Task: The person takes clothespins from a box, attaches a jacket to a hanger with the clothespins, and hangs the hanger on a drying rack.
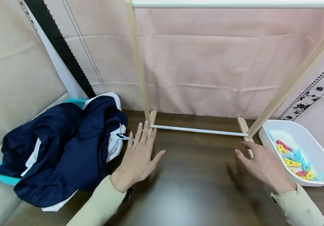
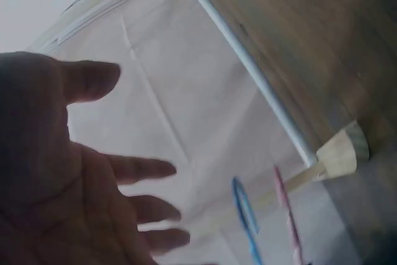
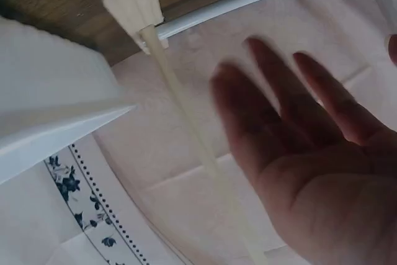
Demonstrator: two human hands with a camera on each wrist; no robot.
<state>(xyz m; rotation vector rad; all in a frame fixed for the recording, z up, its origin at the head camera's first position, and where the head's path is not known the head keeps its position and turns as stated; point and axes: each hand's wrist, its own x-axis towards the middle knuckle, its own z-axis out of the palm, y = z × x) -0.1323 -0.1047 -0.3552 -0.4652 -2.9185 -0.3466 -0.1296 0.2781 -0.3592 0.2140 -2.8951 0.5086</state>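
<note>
My left hand (image 1: 137, 158) is spread with straight fingers over the dark wooden table, holding nothing. Its fingertips overlap the foot of the rack's left wooden post (image 1: 139, 62) in the head view. Just left of it lies a heap of navy blue cloth (image 1: 74, 150) with white parts, piled over a turquoise basket (image 1: 5, 179). Thin pale strings (image 1: 121, 135) trail from the heap near those fingers. My right hand (image 1: 263, 164) hovers by the rack's right wooden foot (image 1: 243, 125), fingers loosely bent and empty. In the right wrist view its palm (image 3: 335, 197) faces the camera, nothing in it.
A white tub (image 1: 314, 135) with yellow, blue and pink clothespins (image 1: 297, 160) stands at the right. The rack has a white lower bar (image 1: 198, 130) and a white top bar (image 1: 235, 4). Pale pink cloth (image 1: 207, 62) hangs behind it. A blue loop (image 2: 246, 215) shows in the left wrist view.
</note>
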